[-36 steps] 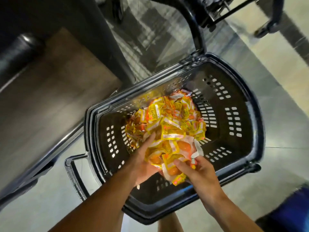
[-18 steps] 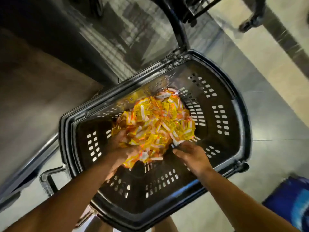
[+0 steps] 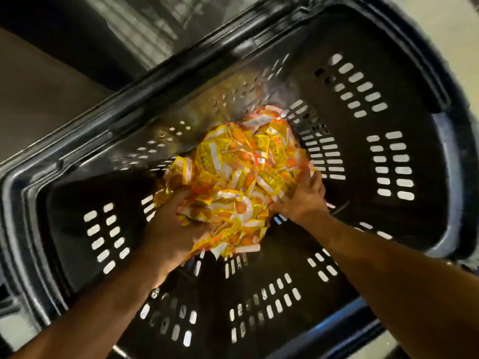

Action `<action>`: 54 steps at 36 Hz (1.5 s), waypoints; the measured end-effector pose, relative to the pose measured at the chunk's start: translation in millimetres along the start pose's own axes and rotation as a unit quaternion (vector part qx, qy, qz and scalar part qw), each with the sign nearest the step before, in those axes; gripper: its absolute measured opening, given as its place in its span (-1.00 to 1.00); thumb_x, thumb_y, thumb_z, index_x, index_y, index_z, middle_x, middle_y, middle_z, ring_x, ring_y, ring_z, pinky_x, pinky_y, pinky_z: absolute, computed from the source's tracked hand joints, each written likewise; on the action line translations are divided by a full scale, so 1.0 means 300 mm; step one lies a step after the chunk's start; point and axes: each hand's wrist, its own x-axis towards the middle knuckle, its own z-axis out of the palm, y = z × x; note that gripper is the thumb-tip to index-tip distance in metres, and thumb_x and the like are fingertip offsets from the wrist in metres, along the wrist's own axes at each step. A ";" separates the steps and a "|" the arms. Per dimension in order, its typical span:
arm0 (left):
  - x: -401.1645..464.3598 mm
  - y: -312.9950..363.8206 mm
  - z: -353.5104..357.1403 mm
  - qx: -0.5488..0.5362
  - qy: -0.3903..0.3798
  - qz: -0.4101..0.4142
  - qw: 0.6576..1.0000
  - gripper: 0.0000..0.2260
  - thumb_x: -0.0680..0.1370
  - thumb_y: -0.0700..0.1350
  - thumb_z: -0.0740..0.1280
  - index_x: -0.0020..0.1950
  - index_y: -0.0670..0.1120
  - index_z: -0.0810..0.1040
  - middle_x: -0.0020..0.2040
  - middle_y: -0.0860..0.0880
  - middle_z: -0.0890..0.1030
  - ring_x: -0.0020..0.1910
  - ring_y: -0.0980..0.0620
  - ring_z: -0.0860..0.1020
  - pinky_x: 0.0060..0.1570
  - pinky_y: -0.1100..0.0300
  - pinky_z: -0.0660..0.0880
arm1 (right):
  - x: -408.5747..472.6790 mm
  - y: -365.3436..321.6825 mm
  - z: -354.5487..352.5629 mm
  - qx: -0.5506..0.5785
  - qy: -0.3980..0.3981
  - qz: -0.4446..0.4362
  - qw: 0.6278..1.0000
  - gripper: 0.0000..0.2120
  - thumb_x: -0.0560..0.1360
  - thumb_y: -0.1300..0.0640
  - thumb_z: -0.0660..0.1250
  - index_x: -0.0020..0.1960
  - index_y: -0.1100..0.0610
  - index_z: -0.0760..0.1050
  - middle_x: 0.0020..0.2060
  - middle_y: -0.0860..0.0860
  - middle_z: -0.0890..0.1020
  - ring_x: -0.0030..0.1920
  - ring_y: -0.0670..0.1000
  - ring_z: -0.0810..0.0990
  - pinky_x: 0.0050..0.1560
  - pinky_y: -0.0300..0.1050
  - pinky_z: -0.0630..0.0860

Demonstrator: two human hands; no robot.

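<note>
A heap of small yellow-and-orange snack packets (image 3: 241, 177) lies at the bottom of a black perforated plastic shopping basket (image 3: 388, 161). My left hand (image 3: 173, 226) is pushed under the heap's near left side, its fingers hidden among the packets. At the heap's right edge my right hand (image 3: 303, 198) digs in, its fingertips buried under the packets. Both forearms reach down into the basket from the lower edge of the view.
The basket's thick dark rim (image 3: 77, 141) runs round the whole view. A brown wooden surface (image 3: 39, 94) lies beyond it at the upper left, and pale shiny floor (image 3: 461, 27) shows at the upper right.
The view has come much closer to the basket. Both hands have gone deeper into the heap, the left one sliding under its near side and the right one moving up along its right edge.
</note>
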 end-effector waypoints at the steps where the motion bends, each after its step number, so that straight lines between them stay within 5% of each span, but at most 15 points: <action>1: 0.002 -0.001 0.004 0.005 -0.003 0.003 1.000 -0.42 0.37 -0.21 0.60 0.23 0.31 0.55 0.04 0.24 0.66 0.06 0.19 0.63 -0.23 0.36 0.58 | 0.006 -0.005 0.017 -0.013 0.012 0.001 1.000 0.29 0.38 -0.19 0.56 0.62 0.06 -0.39 0.61 0.20 -0.24 0.60 0.30 -0.14 0.55 0.27 0.05; 3: 0.002 0.005 0.013 0.019 -0.009 0.006 1.000 -0.43 0.38 -0.23 0.58 0.25 0.27 0.55 0.02 0.25 0.66 0.04 0.22 0.63 -0.20 0.38 0.59 | 0.015 -0.013 0.038 -0.050 0.036 0.000 0.998 0.26 0.40 -0.18 0.54 0.62 0.13 -0.38 0.60 0.25 -0.20 0.59 0.34 -0.07 0.52 0.28 0.13; 7: -0.013 0.036 0.015 0.030 -0.015 -0.015 0.999 -0.38 0.40 -0.26 0.56 0.38 0.12 0.51 0.21 0.07 0.61 0.21 0.03 0.58 0.18 -0.01 0.58 | 0.022 0.006 0.016 -0.073 0.059 -0.003 0.996 0.17 0.39 -0.16 0.55 0.64 0.09 -0.21 0.58 0.23 0.03 0.46 0.38 0.27 0.39 0.26 0.34; 11: -0.030 0.061 0.015 0.050 -0.014 -0.032 0.998 -0.36 0.40 -0.24 0.56 0.42 0.10 0.47 0.24 0.05 0.60 0.25 -0.02 0.56 0.23 -0.06 0.55 | 0.010 0.025 -0.081 -0.057 0.090 -0.003 0.994 -0.40 0.48 -0.12 0.48 0.43 0.01 0.37 0.29 0.15 0.54 0.27 0.28 0.54 0.18 0.12 0.49; 15: -0.060 0.096 0.016 0.061 -0.013 -0.048 0.997 -0.37 0.42 -0.26 0.56 0.42 0.09 0.47 0.22 0.01 0.59 0.23 -0.06 0.56 0.19 -0.06 0.56 | -0.039 0.015 -0.181 -0.087 0.048 -0.020 0.995 -0.72 0.59 -0.09 0.36 0.20 0.05 0.55 0.13 0.10 0.65 0.12 0.16 0.61 0.01 -0.03 0.48; 20: -0.151 0.161 0.023 0.047 0.015 -0.055 0.997 -0.44 0.43 -0.29 0.53 0.34 0.12 0.51 0.24 -0.05 0.59 0.21 -0.11 0.57 0.23 -0.15 0.54 | -0.162 -0.021 -0.301 -0.025 -0.033 -0.002 0.999 -0.61 0.54 -0.17 0.40 0.20 0.10 0.58 0.12 0.11 0.65 0.11 0.14 0.62 0.14 -0.01 0.55; 23: -0.228 0.224 0.018 0.017 0.020 -0.072 0.997 -0.38 0.39 -0.30 0.54 0.39 0.04 0.49 0.24 -0.10 0.59 0.20 -0.14 0.58 0.15 -0.14 0.58 | -0.246 -0.015 -0.358 0.173 -0.058 0.014 0.983 -0.70 0.56 0.20 0.42 0.26 0.29 0.57 0.09 0.22 0.64 0.04 0.14 0.60 0.21 0.11 0.57; 26: -0.312 0.305 0.001 -0.012 0.036 -0.090 0.995 -0.23 0.21 -0.23 0.57 0.42 -0.01 0.48 0.28 -0.13 0.59 0.26 -0.18 0.56 0.26 -0.17 0.51 | -0.382 -0.015 -0.417 0.295 -0.084 0.026 0.951 -0.76 0.57 0.33 0.38 0.24 0.25 0.56 0.04 0.14 0.57 -0.02 0.09 0.56 -0.03 -0.03 0.61; 30: -0.437 0.405 -0.034 -0.044 0.069 -0.098 0.992 -0.29 0.13 -0.23 0.57 0.29 -0.08 0.57 0.17 -0.19 0.65 0.15 -0.20 0.63 0.19 -0.19 0.56 | -0.612 -0.027 -0.497 0.383 -0.079 0.041 0.919 -0.68 0.55 0.45 0.32 0.17 0.10 0.46 0.10 0.16 0.56 0.08 0.14 0.55 0.28 0.21 0.53; 34: -0.611 0.501 -0.081 -0.081 0.087 -0.087 0.989 -0.31 0.14 -0.23 0.57 0.28 -0.12 0.57 0.14 -0.21 0.66 0.12 -0.20 0.64 0.18 -0.18 0.57 | -0.857 -0.042 -0.564 0.575 -0.139 0.084 0.802 -0.69 0.53 0.51 0.28 0.25 0.35 0.45 0.07 0.32 0.51 0.01 0.27 0.52 0.04 0.15 0.48; 36: -0.718 0.546 -0.104 -0.129 0.088 -0.080 0.984 -0.38 0.25 -0.35 0.59 0.29 -0.15 0.56 0.11 -0.20 0.68 0.04 -0.16 0.65 0.11 -0.13 0.60 | -0.978 -0.041 -0.597 0.593 -0.140 0.069 0.790 -0.64 0.53 0.45 0.34 0.30 0.50 0.42 0.11 0.41 0.55 0.08 0.33 0.54 0.18 0.30 0.50; 40: -0.961 0.646 -0.166 -0.214 0.067 -0.050 0.973 -0.48 0.38 -0.42 0.50 0.32 -0.20 0.55 0.16 -0.27 0.66 0.14 -0.32 0.63 0.19 -0.27 0.54 | -1.222 -0.048 -0.692 0.628 -0.159 0.019 0.761 -0.71 0.56 0.36 0.36 0.27 0.35 0.50 0.21 0.34 0.59 0.15 0.30 0.59 0.29 0.47 0.45; 45: -1.291 0.752 -0.236 -0.294 0.019 0.021 0.955 -0.57 0.48 -0.42 0.38 0.36 -0.29 0.51 0.26 -0.37 0.57 0.17 -0.33 0.58 -0.05 -0.01 0.64 | -1.497 -0.041 -0.797 0.669 -0.173 -0.016 0.722 -0.64 0.59 0.34 0.30 0.38 0.33 0.44 0.28 0.38 0.56 0.32 0.44 0.51 0.30 0.36 0.50; 49: -1.551 0.794 -0.277 -0.339 0.001 0.083 0.937 -0.43 0.39 -0.28 0.46 0.41 -0.24 0.48 0.33 -0.32 0.55 0.28 -0.34 0.54 0.25 -0.21 0.49 | -1.725 -0.054 -0.878 0.682 -0.176 -0.048 0.708 -0.55 0.50 0.28 0.42 0.36 0.32 0.47 0.13 0.34 0.61 0.20 0.37 0.56 0.15 0.20 0.63; 54: -1.796 0.765 -0.308 -0.364 0.057 0.123 0.922 -0.47 0.44 -0.36 0.42 0.42 -0.25 0.46 0.36 -0.33 0.51 0.32 -0.35 0.51 0.34 -0.33 0.40 | -1.924 -0.069 -0.948 0.675 -0.193 -0.096 0.705 -0.50 0.45 0.25 0.45 0.36 0.29 0.49 0.19 0.26 0.65 0.22 0.28 0.60 0.13 0.13 0.65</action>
